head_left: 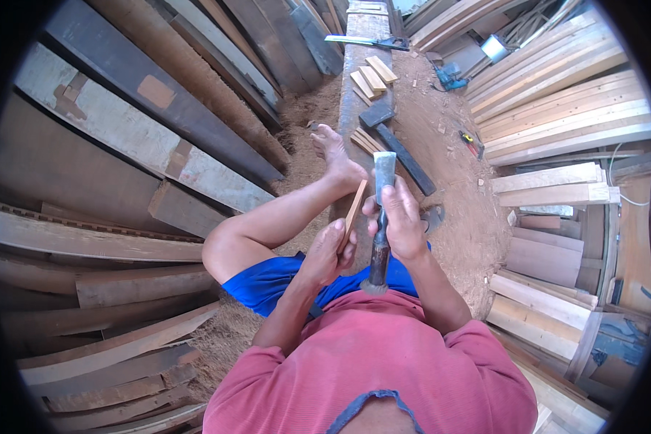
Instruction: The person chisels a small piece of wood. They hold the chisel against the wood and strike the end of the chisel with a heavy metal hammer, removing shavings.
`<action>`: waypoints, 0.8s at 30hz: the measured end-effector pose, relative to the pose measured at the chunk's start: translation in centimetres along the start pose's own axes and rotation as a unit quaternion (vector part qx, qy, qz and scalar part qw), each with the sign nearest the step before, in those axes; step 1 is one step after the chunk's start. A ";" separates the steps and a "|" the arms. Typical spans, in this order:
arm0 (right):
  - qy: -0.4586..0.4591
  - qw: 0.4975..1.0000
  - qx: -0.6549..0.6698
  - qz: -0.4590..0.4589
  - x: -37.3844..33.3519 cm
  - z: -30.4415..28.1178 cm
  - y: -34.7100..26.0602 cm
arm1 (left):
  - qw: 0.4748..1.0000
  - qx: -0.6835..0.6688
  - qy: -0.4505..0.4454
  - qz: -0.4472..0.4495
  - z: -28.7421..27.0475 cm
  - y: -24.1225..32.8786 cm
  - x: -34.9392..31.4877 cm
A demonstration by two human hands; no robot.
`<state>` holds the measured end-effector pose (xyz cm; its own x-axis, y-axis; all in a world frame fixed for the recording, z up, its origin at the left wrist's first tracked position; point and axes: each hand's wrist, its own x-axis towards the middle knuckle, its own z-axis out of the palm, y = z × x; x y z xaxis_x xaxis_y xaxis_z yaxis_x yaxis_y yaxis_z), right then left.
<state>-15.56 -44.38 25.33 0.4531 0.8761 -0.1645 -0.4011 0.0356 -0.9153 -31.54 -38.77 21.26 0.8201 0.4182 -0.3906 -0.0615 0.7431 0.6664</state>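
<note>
My left hand [328, 249] is closed around a slim wooden strip [354, 208], its upper end pointing away from me and slightly right. My right hand [406, 224] grips a chisel [385, 173] around its neck and dark handle; the wide metal blade points away from me, and the handle's worn butt is near my shirt. Strip and chisel are held side by side, apart from each other. Beyond my hands, a dark mallet [407, 160] lies aslant by a bench plank [359, 61]. Small wooden strips [367, 141] lie next to it.
Several short light wood pieces [372, 77] and a handsaw [358, 40] lie farther up the plank. A teal power tool [450, 77] and a yellow-and-red hand tool [470, 142] rest on the sawdust-covered floor [434, 108]. Boards [116, 108] lean at left; stacked timber [568, 108] stands right.
</note>
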 end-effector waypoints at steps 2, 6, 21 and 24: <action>0.051 0.990 0.123 0.044 -0.7 0.8 0.1 | 0.992 0.051 0.112 0.015 0.5 0.5 1.2; -0.049 0.957 0.243 0.149 -3.2 4.0 0.3 | 0.997 -0.023 0.068 0.032 -1.2 2.4 3.0; -0.059 0.963 0.229 0.127 -7.1 2.6 -5.4 | 0.922 0.363 0.114 0.068 -4.7 -4.8 -6.1; -0.020 0.959 0.238 0.156 -5.5 1.8 -3.4 | 0.979 0.111 0.166 0.052 -3.5 -1.9 -3.9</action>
<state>-18.08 -48.47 30.03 0.2247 0.8972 -0.3801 -0.8339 -0.0248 -0.5514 -36.58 -39.93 19.31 0.5840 0.6596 -0.4731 0.0198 0.5711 0.8206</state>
